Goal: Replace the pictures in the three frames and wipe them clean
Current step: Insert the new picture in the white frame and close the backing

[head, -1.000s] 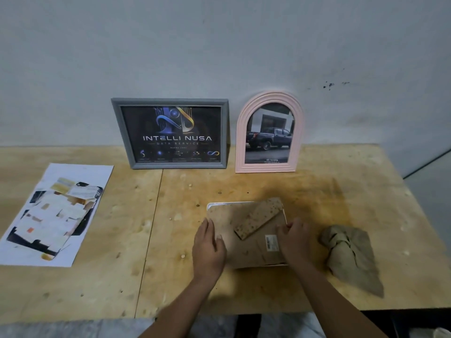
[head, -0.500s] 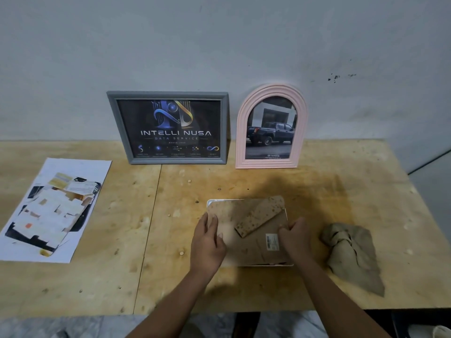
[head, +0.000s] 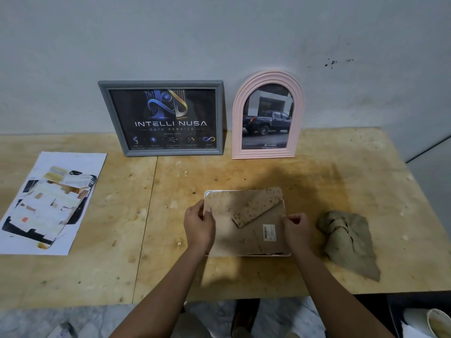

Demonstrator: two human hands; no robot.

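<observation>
A white frame (head: 246, 191) lies face down at the table's front middle, its brown backing board (head: 249, 237) and folded stand (head: 256, 207) facing up. My left hand (head: 199, 228) grips the frame's left edge, fingers curled over it. My right hand (head: 296, 229) pinches at the right edge beside a barcode sticker (head: 269, 232). A grey frame (head: 162, 118) with a dark logo picture and a pink arched frame (head: 267, 115) with a truck picture lean upright against the wall. A crumpled beige cloth (head: 349, 240) lies just right of my right hand.
A white sheet with a pile of loose printed pictures (head: 52, 203) lies at the table's left. The wooden table (head: 170, 264) ends at a front edge close to me and a right edge past the cloth. A white cup (head: 436, 323) stands on the floor at lower right.
My left hand has shifted from lying flat on the backing to gripping the frame's left edge. My right hand's fingers have curled into a pinch at the right edge. The camera view tilted slightly.
</observation>
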